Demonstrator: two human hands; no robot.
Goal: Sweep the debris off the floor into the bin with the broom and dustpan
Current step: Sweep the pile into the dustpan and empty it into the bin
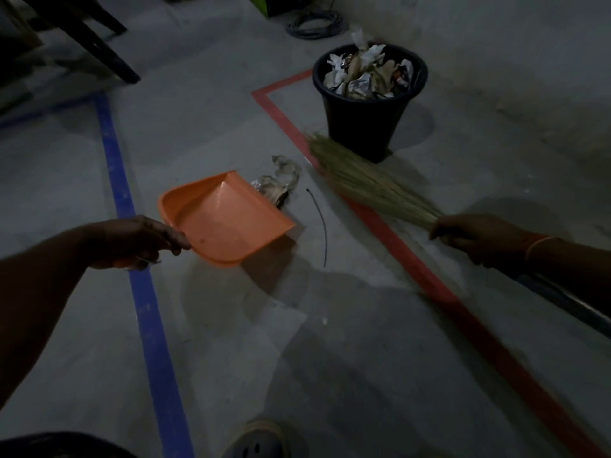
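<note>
Left hand [139, 241] grips the dustpan [221, 219] beside crumpled paper [276, 185]; right hand [476, 236] clasps the broom [367, 180] near the full bin [363, 117].

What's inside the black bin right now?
The black bin is filled to its rim with crumpled paper and wrappers, one white piece sticking up above the far edge. Whatever lies beneath that top layer is covered and cannot be seen.
</note>
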